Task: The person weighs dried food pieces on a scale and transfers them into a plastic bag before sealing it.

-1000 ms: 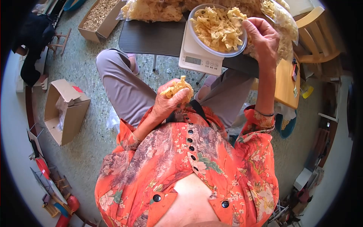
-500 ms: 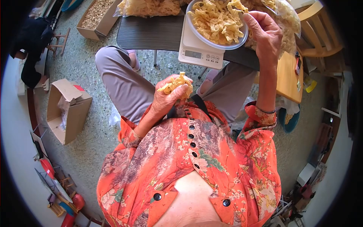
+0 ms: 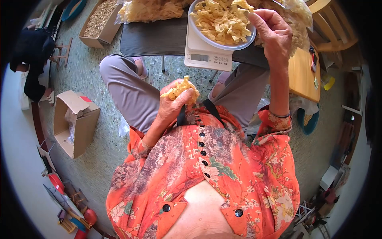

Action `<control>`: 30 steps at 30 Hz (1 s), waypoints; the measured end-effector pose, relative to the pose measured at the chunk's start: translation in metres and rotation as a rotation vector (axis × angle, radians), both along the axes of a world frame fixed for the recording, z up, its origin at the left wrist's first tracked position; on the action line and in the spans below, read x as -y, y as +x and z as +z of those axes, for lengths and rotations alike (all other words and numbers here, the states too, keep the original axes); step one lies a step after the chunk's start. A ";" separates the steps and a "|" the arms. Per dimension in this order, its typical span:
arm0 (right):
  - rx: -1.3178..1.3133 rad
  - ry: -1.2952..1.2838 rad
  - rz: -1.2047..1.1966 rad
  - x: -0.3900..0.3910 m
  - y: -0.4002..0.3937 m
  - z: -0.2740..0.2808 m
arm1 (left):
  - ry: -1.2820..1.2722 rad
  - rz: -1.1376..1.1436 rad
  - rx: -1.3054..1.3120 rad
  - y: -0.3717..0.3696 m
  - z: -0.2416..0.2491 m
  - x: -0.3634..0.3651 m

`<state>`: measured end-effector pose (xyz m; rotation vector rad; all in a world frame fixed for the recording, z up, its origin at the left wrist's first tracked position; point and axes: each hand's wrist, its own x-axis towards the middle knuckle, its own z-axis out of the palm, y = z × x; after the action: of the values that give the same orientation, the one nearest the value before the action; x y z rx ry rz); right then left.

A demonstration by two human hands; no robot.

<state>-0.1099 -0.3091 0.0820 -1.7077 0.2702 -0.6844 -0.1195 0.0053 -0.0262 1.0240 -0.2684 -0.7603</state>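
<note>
My left hand (image 3: 173, 105) is closed around a clump of pale yellow dried strips (image 3: 180, 89), held above my lap near my chest. My right hand (image 3: 272, 34) is raised at the right rim of a clear bowl (image 3: 199, 36) piled with the same yellow strips (image 3: 221, 20), fingertips pinching at the pile's edge. The bowl stands on a white digital scale (image 3: 207, 55) on a dark table (image 3: 153, 38).
Clear bags of the yellow strips lie on the table at the back left (image 3: 149, 10) and right (image 3: 298, 24). A wooden side table (image 3: 304, 75) and a chair (image 3: 334, 28) stand at the right. Cardboard boxes sit on the speckled floor (image 3: 75, 119) (image 3: 95, 24).
My left hand with its clump has drifted slightly left. My right hand stays at the bowl's rim. The view has shifted a little, so the bowl sits higher in the frame.
</note>
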 end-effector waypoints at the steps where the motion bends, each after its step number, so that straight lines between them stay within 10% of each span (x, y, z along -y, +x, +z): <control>1: 0.033 -0.081 -0.016 -0.003 0.001 -0.001 | 0.001 -0.006 0.002 0.001 0.004 0.001; 30: -0.177 0.017 0.309 -0.105 -0.082 -0.036 | -0.031 -0.069 0.057 0.015 0.028 0.007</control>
<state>-0.1917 -0.2037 0.0455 -1.7476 0.1296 -0.3033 -0.1048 -0.0014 0.0013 1.0126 -0.3650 -0.7872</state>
